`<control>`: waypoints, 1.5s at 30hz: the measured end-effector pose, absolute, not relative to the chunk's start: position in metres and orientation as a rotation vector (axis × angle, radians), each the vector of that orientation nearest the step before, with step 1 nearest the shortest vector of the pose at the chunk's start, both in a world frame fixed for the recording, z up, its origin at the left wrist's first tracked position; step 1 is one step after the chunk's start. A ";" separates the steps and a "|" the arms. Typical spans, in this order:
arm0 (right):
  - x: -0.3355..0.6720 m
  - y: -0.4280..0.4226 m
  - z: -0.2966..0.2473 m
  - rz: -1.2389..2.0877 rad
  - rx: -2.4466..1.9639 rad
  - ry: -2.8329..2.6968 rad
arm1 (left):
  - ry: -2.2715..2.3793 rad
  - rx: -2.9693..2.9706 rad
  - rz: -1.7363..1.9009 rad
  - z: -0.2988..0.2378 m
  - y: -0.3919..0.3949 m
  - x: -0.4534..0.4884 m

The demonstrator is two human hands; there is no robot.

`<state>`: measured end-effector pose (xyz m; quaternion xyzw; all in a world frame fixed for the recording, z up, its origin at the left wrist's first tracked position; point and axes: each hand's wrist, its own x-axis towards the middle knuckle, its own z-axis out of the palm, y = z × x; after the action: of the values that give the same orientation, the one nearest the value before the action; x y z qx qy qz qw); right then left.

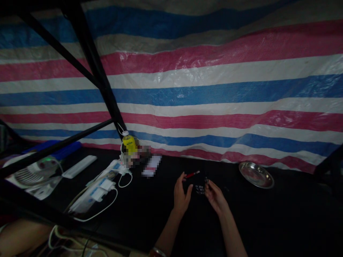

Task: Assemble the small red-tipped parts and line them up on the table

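While our left hand half curls, seemingly pinching one slim red stick that points far-right, we see our right hand pinch one small flat black piece, which lies between both hands on the black table. One round steel dish sits well to the right.

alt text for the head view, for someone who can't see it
Left hand and right hand meet at a small dark object on a black table, a thin red tool just beyond them. Metal dish to the right, yellow bottle to the left, striped tarp behind.
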<state>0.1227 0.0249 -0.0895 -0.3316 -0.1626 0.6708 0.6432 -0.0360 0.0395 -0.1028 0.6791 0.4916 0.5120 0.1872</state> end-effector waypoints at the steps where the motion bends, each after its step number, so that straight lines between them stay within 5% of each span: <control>1: 0.123 0.024 -0.088 1.545 -0.757 -0.388 | 1.371 1.914 1.447 -0.103 0.039 -0.036; 18: 0.109 0.017 -0.092 1.462 -1.035 -0.760 | 1.337 1.996 1.541 -0.103 0.037 -0.038; 35: 0.126 0.027 -0.096 1.341 -0.831 -0.384 | 1.397 1.562 1.549 -0.101 0.058 -0.040; 45: 0.141 0.022 -0.103 0.927 -1.043 -0.478 | 1.413 1.556 1.448 -0.108 0.069 -0.043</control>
<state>0.1406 0.0225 -0.1025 -0.4754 -0.2181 0.4227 0.7401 -0.0432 0.0693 -0.1076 0.5835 0.5296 0.5428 0.2905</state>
